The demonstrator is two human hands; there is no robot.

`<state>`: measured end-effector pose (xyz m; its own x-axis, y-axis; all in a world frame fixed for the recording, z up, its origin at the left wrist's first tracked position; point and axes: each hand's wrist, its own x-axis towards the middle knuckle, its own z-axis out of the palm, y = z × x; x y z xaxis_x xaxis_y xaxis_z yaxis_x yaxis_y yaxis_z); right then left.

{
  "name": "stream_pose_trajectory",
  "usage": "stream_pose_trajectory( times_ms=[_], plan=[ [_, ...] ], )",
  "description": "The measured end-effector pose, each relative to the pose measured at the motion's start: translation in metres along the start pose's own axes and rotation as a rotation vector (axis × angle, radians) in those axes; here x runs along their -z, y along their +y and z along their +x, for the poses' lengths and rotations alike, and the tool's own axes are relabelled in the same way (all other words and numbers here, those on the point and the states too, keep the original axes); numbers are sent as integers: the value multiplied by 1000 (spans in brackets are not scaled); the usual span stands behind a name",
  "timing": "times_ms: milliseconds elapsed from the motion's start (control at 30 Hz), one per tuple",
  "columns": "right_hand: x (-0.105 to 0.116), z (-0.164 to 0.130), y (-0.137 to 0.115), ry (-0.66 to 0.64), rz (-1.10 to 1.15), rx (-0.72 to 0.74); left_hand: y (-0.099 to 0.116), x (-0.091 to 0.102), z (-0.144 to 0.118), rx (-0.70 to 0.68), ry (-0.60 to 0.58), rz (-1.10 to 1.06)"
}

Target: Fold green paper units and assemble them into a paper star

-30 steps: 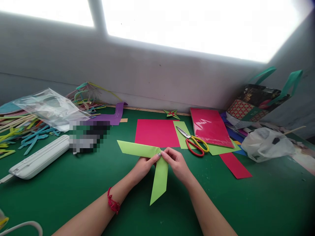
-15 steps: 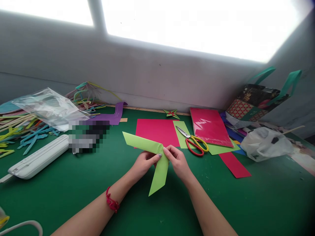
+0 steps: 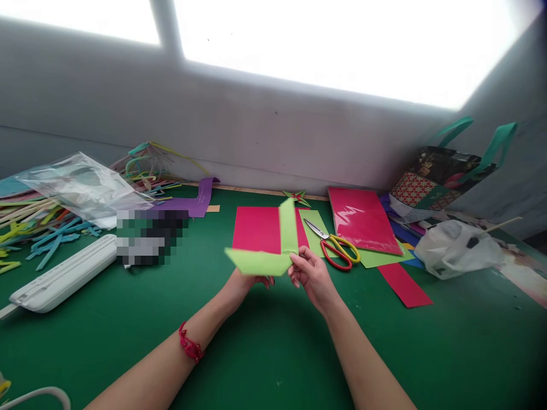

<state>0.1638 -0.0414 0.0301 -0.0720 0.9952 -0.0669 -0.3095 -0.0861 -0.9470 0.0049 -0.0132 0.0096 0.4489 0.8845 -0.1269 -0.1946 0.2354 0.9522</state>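
A light green folded paper strip [image 3: 260, 263], bent into an L, hangs in the air above the table. One arm of it points left and the other stands away from me. My right hand [image 3: 313, 276] pinches it at the corner between thumb and fingers. Behind the left-pointing arm is my left hand [image 3: 239, 289], with a red cord bracelet on its wrist. Only some of its fingertips show below the paper edge, so its grip is hidden. Just beyond lies a flat red paper sheet [image 3: 254, 228], partly covered by the strip.
Right of my hands lie scissors [image 3: 342, 250] with red and yellow handles, a wrapped red paper pack [image 3: 363, 219], a red strip [image 3: 405, 285] and a plastic bag [image 3: 457, 250]. A paper star [image 3: 301, 197] sits at the back. Leftward are a white case [image 3: 64, 276] and coloured strips [image 3: 55, 242].
The green folded strip has turned clockwise: its left arm now points away from me, its lower arm left. My left hand has slipped behind the paper; my right hand still pinches the corner.
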Motion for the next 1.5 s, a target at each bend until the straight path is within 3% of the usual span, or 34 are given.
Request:
stream_pose_trajectory(
  times_ms=[133, 233, 333, 567, 900, 1300, 1400, 1500],
  plan=[
    [-4, 1, 1, 49, -9, 62, 1, -5, -3, -139, -72, 84],
    [-7, 0, 3, 55, -80, 97, 4, -8, -6, -172, -30, 123],
    [-8, 1, 7, 42, -137, 88, 6, -6, -6, -178, 61, 177],
    [-5, 2, 9, 50, -210, 40, 5, 1, -5, -173, -6, 138],
    [-17, 1, 15, 84, -247, 83, 9, -2, -6, -185, 130, 83],
    [-13, 1, 10, 145, -189, 47, 2, 0, -5, -148, 100, 153],
    [-12, 2, 9, 58, -195, 27, -2, 1, -2, -173, 138, 181],
    [-9, 3, 10, 17, -205, 47, -3, 1, -2, -174, 44, 203]
  ],
)
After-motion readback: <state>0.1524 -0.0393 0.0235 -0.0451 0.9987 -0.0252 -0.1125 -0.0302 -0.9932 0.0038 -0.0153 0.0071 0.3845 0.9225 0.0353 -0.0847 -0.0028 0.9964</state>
